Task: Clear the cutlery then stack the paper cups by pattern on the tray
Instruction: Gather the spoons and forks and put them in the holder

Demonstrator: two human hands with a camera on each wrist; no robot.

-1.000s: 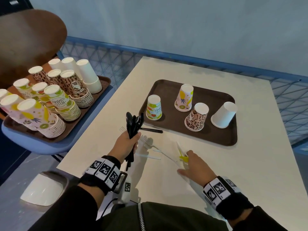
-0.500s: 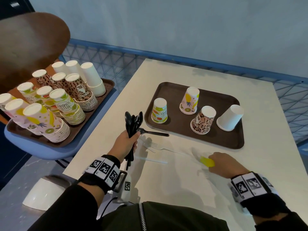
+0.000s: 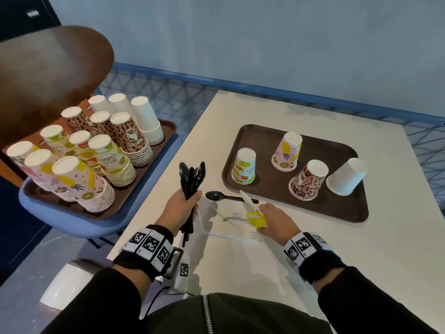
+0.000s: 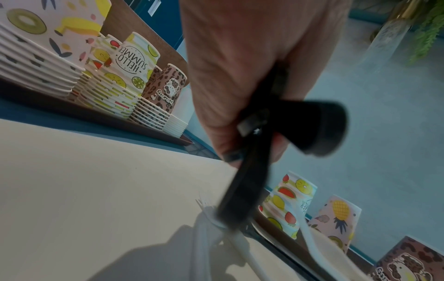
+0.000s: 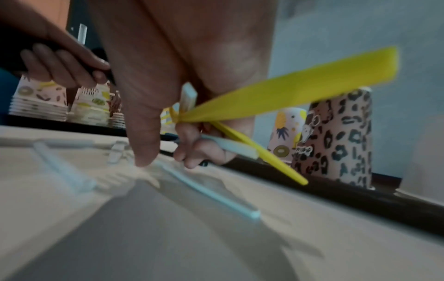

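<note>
Since half a second ago the right hand (image 3: 277, 219) has swung back in toward the tray's (image 3: 265, 189) near edge, from well out to its near right, now carrying a white knife (image 3: 248, 201) along with the yellow cutlery (image 3: 256, 219); the left hand has hardly moved.

Going left to right, with the tray as landmark: far to its left, off the table (image 3: 361, 249), a second tray (image 3: 154, 153) sits on a blue seat (image 3: 72, 218) and is packed with upturned cup stacks (image 3: 103, 165), sorted by pattern. Near the tray's front left corner the left hand (image 3: 180, 208) is clamped round a bundle of black cutlery (image 3: 191, 177), bowls up. A lone black spoon (image 3: 216, 195) lies just in front of the tray's near edge, and clear plastic cutlery (image 3: 226, 216) lies on the table between the two hands; the pieces are see-through and blurred, so I can't count them.

The right hand's fingers are curled round the yellow pieces and the white knife, whose tip crosses over the black spoon's handle, and in the right wrist view the thumb (image 5: 144, 148) reaches down among the clear pieces.

On the tray itself stand four single upturned cups: a fruit-print cup (image 3: 243, 166) at left, a pineapple cup (image 3: 286, 151) behind it, a leopard cup (image 3: 308, 180) and a plain white cup (image 3: 346, 177) at right, none of them stacked.
</note>
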